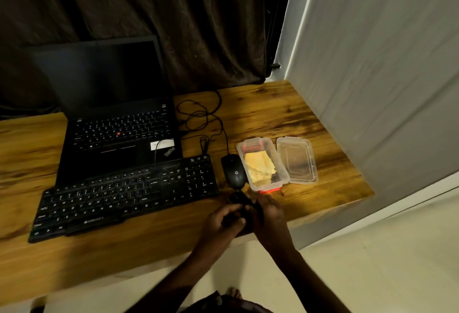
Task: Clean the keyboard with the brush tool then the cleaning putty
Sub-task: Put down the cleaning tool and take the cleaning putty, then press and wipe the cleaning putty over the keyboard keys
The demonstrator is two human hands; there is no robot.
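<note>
On a wooden desk [273,114] before a dark curtain [198,27], your left hand [224,221] and right hand [270,216] both curl around a blurred brush tool [239,199], keyboard [124,196] at nine o'clock, putty [259,167] at twelve.

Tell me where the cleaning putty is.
Head view: the yellow putty sits inside the open clear box at the right of the desk, between the mouse on its left and the loose lid on its right.

Both forearms reach forward, the left hand [223,219] and right hand [272,213] meeting, fingers curled round one small dark tool [239,200].
</note>
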